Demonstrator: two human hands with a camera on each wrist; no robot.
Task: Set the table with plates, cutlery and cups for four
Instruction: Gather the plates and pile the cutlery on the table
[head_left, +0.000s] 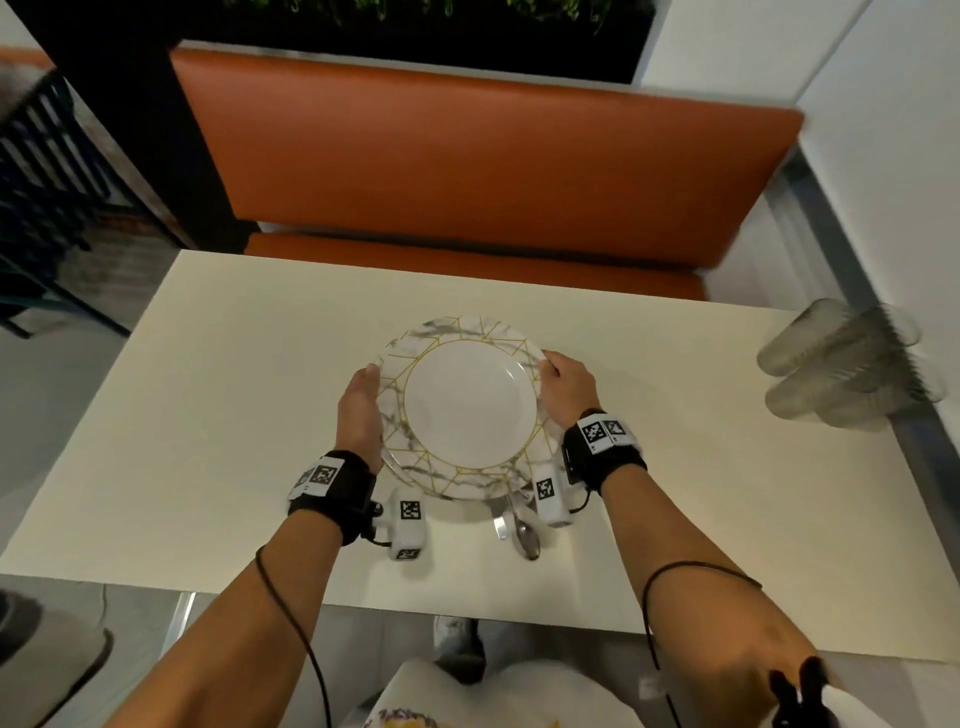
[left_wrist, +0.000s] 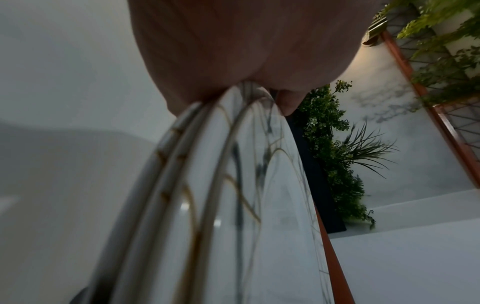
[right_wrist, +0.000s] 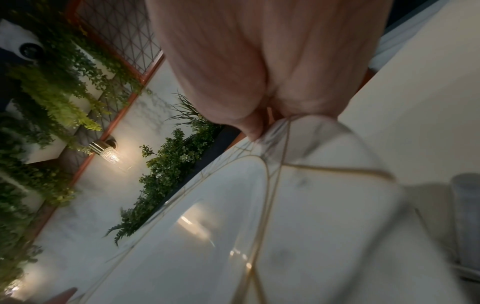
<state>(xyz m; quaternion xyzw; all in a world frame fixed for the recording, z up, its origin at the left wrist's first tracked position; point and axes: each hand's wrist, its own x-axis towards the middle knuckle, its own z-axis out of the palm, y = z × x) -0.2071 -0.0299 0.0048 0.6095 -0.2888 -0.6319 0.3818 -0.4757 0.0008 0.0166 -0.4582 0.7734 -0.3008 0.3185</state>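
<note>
From where I sit the job looks barely begun. On the white rectangular table (head_left: 208, 395) nothing is laid out as a place setting yet: the round white plates with grey marbling and gold lines (head_left: 470, 402) are gathered in one stack near the middle of the table, and the left wrist view shows several rims (left_wrist: 182, 164) one over another. I judge that all four settings are left to do.

Metal cutlery, a spoon (head_left: 525, 535) and a piece I cannot identify, pokes out from under the stack's near edge. A cluster of clear ribbed glass cups (head_left: 847, 364) lies on its side well to the right of the stack, at the table's right edge.

My left hand (head_left: 359, 415) curls round the stack's left rim, thumb on top and the other fingers out of sight beneath. My right hand (head_left: 567, 387) grips the right rim, fingers bent over its far part; the right wrist view shows the thumb (right_wrist: 250, 125) pressing on the rim's upper face. The stack sits between both palms. I cannot tell whether it is lifted or resting on the table.
</note>
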